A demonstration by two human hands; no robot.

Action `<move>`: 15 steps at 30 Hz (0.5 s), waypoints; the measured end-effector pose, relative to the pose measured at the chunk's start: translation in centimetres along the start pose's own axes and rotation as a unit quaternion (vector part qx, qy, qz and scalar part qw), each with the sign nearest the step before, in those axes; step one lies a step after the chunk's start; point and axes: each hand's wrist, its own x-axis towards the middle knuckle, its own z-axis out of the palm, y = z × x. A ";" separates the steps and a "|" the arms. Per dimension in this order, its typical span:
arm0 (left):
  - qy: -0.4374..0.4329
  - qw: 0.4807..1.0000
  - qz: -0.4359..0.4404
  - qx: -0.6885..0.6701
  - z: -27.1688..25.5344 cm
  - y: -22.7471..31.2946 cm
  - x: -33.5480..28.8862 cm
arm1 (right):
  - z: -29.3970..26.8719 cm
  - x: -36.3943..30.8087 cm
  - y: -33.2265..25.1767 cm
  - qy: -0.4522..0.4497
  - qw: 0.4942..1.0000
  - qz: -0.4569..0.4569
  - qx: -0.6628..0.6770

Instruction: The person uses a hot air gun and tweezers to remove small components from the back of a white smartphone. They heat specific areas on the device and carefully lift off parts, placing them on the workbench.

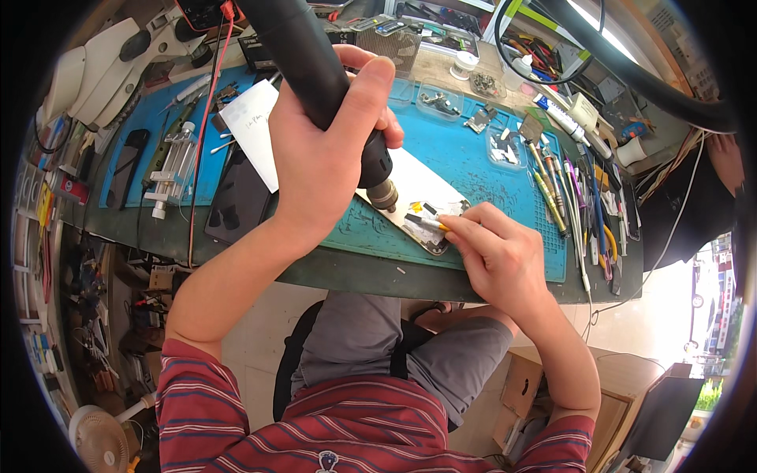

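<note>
My left hand [315, 169] is wrapped round the black handle of a hot air gun [296, 59]. Its metal nozzle points down at a phone-sized panel [422, 185], just above or against it; I cannot tell which. White sheeting covers most of that panel, and its near end shows a dark rim with small yellow and black bits. Between the thumb and fingers of my right hand [503, 256] is a slim white-and-yellow tool [432, 224] with a dark tip, which reaches over the panel's near end beside the nozzle. Its exact kind is unclear.
The panel lies on a blue work mat [363, 235]. To the left are a dark phone [240, 197], white paper [251, 126] and a metal clamp [173, 169]. Several pens and hand tools [552, 189] lie right; small clear boxes [439, 102] stand behind. A black tube [631, 91] arches overhead.
</note>
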 end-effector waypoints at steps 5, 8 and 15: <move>-0.001 1.000 -0.002 -0.003 -0.2 -0.1 0.1 | 0.1 -0.1 0.1 -0.011 1.000 -0.001 0.000; 0.001 1.000 -0.007 -0.005 -0.2 0.1 0.0 | -0.1 0.0 0.1 -0.010 1.000 -0.012 0.001; 0.004 1.000 -0.005 -0.006 -0.3 0.1 0.0 | -0.1 0.4 0.8 -0.002 0.999 -0.031 0.037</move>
